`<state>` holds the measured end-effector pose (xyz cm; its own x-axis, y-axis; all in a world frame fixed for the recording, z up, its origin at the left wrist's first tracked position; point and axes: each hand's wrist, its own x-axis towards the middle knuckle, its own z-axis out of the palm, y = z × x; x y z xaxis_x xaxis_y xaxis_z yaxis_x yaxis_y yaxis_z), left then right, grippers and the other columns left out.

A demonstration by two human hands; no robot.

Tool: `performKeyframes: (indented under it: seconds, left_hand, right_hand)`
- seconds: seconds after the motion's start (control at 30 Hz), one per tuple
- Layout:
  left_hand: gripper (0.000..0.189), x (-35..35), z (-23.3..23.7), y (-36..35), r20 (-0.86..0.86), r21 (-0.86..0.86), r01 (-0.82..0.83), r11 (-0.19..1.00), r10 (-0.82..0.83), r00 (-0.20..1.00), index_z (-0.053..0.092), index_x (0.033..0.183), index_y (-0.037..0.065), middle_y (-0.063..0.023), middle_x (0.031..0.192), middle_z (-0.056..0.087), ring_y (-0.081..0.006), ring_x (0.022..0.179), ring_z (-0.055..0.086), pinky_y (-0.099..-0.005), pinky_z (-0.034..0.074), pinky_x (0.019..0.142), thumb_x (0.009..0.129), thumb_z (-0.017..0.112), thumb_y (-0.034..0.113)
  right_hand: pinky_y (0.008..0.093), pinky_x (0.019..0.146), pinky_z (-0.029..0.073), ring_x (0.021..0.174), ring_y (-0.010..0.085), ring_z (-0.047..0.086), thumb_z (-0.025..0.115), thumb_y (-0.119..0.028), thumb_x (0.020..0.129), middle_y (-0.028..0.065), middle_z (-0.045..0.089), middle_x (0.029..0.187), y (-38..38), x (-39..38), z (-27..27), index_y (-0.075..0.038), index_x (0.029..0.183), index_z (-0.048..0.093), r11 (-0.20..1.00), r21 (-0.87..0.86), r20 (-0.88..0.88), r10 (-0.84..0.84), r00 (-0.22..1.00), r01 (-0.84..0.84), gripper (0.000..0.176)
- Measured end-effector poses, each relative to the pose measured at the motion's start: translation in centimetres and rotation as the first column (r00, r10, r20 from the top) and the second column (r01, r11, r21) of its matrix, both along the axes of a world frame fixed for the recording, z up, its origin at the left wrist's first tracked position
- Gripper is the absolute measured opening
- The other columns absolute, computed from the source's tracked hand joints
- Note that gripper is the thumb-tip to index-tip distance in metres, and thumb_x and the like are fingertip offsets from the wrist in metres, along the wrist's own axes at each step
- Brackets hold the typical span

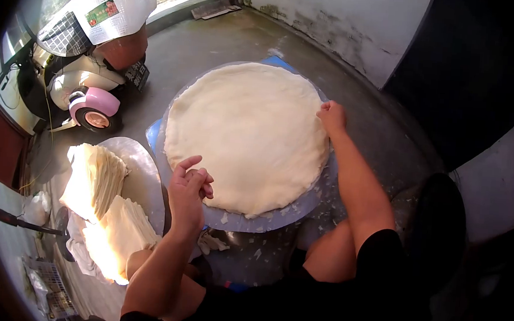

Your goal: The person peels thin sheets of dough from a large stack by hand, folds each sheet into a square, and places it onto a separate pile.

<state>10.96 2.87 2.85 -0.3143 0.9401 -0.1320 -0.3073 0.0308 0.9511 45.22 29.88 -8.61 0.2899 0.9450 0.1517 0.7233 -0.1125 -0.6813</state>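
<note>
A large round slab of pale dough [246, 136] lies flat on a round grey board [274, 220], its rim slightly uneven. My right hand [332, 116] is at the right edge of the dough, fingers pinched together on its rim; the fingertips are partly hidden. Over the lower left edge of the dough hovers my left hand [191, 183], its fingers loosely bent and apart, with nothing in them. Two stacks of thin dough sheets [94, 180] [122, 234] sit to the left, partly on a second round board [144, 171].
Blue corners of a support [154, 133] stick out beneath the round board. At the upper left stand a scooter [85, 79] with a white basket [119, 11] and a pink toy wheel [97, 109]. A stained wall [342, 24] runs behind. Pale scraps [257, 253] dot the floor.
</note>
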Motion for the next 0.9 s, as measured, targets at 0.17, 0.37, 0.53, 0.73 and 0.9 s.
performKeyframes:
  seconds: [0.17, 0.37, 0.53, 0.73, 0.9]
  left_hand:
    - [0.024, 0.8, -0.3, -1.4, -0.021, -0.12, 0.115, 0.986, -0.119, 0.993, 0.058, 0.119, -0.002, -0.006, 0.081, 0.063, -0.0091, 0.067, 0.057, -0.0236, 0.047, 0.061, 0.096, 0.058, 0.007]
    - [0.02, 0.6, -0.1, -2.0, 0.026, -0.083, 0.132, 0.988, -0.13, 0.991, 0.061, 0.114, -0.002, -0.0053, 0.08, 0.063, -0.009, 0.065, 0.057, -0.0241, 0.048, 0.061, 0.097, 0.059, 0.008]
    - [0.019, 0.2, -0.2, -2.4, 0.06, -0.084, 0.133, 0.988, -0.129, 0.99, 0.061, 0.113, -0.002, -0.0053, 0.081, 0.064, -0.009, 0.065, 0.057, -0.024, 0.048, 0.061, 0.097, 0.06, 0.008]
    - [0.018, -0.4, -0.4, -2.7, 0.05, -0.067, 0.131, 0.989, -0.127, 0.991, 0.062, 0.112, -0.001, -0.005, 0.081, 0.064, -0.0088, 0.065, 0.057, -0.0239, 0.048, 0.061, 0.097, 0.061, 0.009]
    - [0.019, -0.5, -0.6, -2.6, 0.044, -0.082, 0.15, 0.985, -0.147, 0.988, 0.061, 0.113, 0.002, -0.0046, 0.082, 0.063, -0.01, 0.067, 0.057, -0.0245, 0.047, 0.061, 0.096, 0.061, 0.01]
  right_hand:
    - [0.0336, 0.072, 0.053, 0.077, 0.0229, 0.069, 0.078, -0.01, 0.067, 0.01, 0.073, 0.085, 0.3, 0.1, 0.7, -0.005, 0.088, 0.071, 0.999, -0.001, -0.062, -0.037, 0.997, 0.037, 0.023]
    - [0.0378, 0.079, 0.054, 0.087, 0.0283, 0.071, 0.08, -0.016, 0.066, 0.0107, 0.074, 0.093, 1.4, 0.6, -0.1, -0.009, 0.091, 0.072, 0.998, -0.052, -0.108, -0.033, 0.994, 0.027, 0.027]
    - [0.0341, 0.074, 0.053, 0.08, 0.0218, 0.069, 0.081, -0.007, 0.066, 0.0095, 0.074, 0.086, 1.9, 0.4, -0.9, -0.004, 0.087, 0.073, 0.991, -0.006, -0.038, -0.133, 0.99, 0.133, 0.023]
    - [0.0368, 0.078, 0.055, 0.088, 0.0253, 0.072, 0.078, -0.013, 0.069, 0.0117, 0.075, 0.094, 1.4, 0.2, -0.1, -0.008, 0.099, 0.076, 0.996, -0.005, 0.064, -0.09, 0.994, 0.091, 0.031]
    - [0.0382, 0.078, 0.055, 0.089, 0.028, 0.072, 0.075, -0.018, 0.071, 0.0129, 0.075, 0.094, 0.7, -1.3, 0.8, -0.011, 0.102, 0.076, 0.996, 0.01, 0.181, -0.092, 0.979, 0.092, 0.032]
